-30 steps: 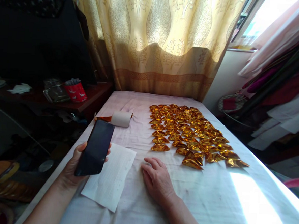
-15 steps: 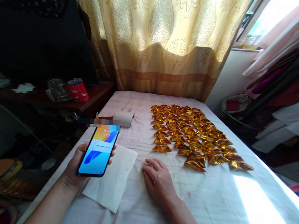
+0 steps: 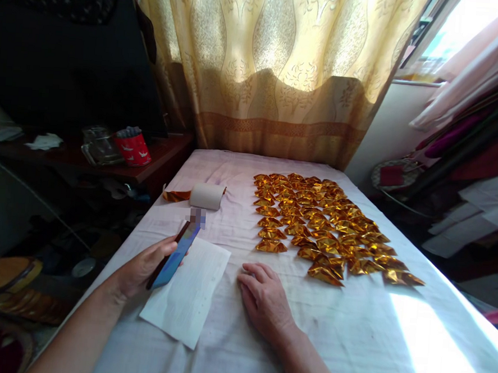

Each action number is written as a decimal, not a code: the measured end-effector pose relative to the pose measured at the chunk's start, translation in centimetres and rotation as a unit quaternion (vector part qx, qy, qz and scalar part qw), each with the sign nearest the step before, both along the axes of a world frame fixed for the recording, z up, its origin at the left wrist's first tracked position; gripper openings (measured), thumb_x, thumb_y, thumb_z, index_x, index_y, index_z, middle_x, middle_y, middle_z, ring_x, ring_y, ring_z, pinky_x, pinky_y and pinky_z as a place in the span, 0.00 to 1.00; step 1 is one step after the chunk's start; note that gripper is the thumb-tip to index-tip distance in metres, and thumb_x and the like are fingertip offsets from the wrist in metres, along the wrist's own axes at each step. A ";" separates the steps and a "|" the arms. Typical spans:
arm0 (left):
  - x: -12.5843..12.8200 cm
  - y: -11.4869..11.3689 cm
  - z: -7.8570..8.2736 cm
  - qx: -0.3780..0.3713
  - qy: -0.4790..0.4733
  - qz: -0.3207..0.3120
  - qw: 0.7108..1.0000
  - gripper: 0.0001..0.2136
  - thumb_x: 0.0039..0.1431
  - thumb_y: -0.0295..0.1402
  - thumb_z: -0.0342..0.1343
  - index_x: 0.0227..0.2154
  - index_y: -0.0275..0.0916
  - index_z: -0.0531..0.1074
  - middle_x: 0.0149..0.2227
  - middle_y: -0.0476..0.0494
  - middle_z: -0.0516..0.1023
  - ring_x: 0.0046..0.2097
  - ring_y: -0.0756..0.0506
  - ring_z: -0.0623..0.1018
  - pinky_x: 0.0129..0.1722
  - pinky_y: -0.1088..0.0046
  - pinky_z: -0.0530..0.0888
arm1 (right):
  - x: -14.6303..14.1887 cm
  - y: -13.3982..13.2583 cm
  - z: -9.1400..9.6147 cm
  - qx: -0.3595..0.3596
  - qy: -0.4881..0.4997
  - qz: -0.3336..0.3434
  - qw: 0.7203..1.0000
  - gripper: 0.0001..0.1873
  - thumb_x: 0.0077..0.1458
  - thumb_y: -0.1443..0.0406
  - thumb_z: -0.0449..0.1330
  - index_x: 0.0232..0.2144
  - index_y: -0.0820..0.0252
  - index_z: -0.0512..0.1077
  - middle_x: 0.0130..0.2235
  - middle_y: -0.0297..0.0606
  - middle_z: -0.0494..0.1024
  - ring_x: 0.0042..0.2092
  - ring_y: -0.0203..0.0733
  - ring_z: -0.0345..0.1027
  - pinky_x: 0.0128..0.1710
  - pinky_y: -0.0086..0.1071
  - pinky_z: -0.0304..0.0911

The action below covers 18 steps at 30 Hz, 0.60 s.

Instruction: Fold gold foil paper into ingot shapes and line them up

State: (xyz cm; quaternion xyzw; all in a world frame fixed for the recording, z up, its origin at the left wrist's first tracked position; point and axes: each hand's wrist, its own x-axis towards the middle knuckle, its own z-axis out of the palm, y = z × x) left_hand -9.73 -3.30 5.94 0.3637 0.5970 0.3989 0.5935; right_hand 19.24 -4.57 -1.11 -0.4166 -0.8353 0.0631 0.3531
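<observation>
Writing: I am making out none; the phone (image 3: 176, 254) screen is blurred and the white sheet (image 3: 191, 295) bears only faint print.
Left hand (image 3: 143, 267): I am seeing it clasping the phone, tilted edge-on over the sheet.
Right hand (image 3: 265, 303): it is lying palm down, fingers loose, holding nothing, on the cloth (image 3: 349, 339) near the gold foil folds (image 3: 322, 225).

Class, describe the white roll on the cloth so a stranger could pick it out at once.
Start at the white cloth below the yellow curtain. Left of the gold folded pieces lies the white roll, on its side. It alone is a cylinder, with a gold strip at its left end.
</observation>
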 end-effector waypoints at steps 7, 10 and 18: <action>2.6 -0.7 -1.8 0.141 0.520 -0.102 0.836 0.29 0.50 0.43 0.58 0.57 0.40 0.70 0.53 0.36 0.74 0.56 0.33 0.72 0.57 0.58 0.67 | 0.0 0.0 0.0 -0.002 -0.002 -0.002 1.000 0.12 0.60 0.70 0.55 0.39 0.56 0.77 0.46 0.43 0.79 0.48 0.47 0.70 0.47 0.41 0.68; 3.7 -1.5 -2.5 0.129 0.593 -0.128 0.784 0.30 0.54 0.41 0.55 0.60 0.36 0.65 0.54 0.33 0.71 0.55 0.34 0.71 0.57 0.59 0.66 | 0.1 0.1 -0.2 -0.002 0.001 -0.001 1.000 0.12 0.60 0.70 0.54 0.39 0.56 0.77 0.46 0.43 0.79 0.48 0.46 0.69 0.48 0.41 0.67; 4.1 -2.2 -1.6 0.080 0.659 -0.136 0.736 0.30 0.56 0.42 0.54 0.61 0.35 0.64 0.52 0.31 0.71 0.53 0.34 0.71 0.53 0.60 0.67 | 0.1 0.1 -0.1 -0.003 -0.003 0.003 1.000 0.10 0.59 0.71 0.56 0.38 0.56 0.77 0.46 0.42 0.78 0.48 0.46 0.70 0.47 0.40 0.67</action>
